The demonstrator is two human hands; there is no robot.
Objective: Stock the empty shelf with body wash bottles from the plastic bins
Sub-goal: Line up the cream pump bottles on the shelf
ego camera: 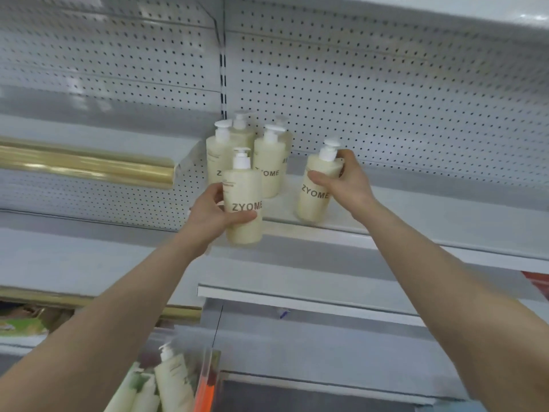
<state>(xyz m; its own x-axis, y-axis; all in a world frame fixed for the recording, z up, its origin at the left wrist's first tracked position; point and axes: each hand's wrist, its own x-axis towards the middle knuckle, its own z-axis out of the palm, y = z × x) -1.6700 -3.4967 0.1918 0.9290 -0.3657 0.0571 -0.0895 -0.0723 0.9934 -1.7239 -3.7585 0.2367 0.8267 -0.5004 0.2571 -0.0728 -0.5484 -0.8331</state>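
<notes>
Left hand (214,214) grips one bottle (243,200) in front of the shelf (416,215) lip, not yet set down. Right hand (346,181) wraps a second bottle (312,200), tilted, base on the shelf at 3 o'clock of the standing group (267,165).

Risks: tilted bottle topples forward off the edge; the left one could knock the group.

Both long axes near vertical, pumps up; the right one's top leans toward 1 o'clock.
</notes>
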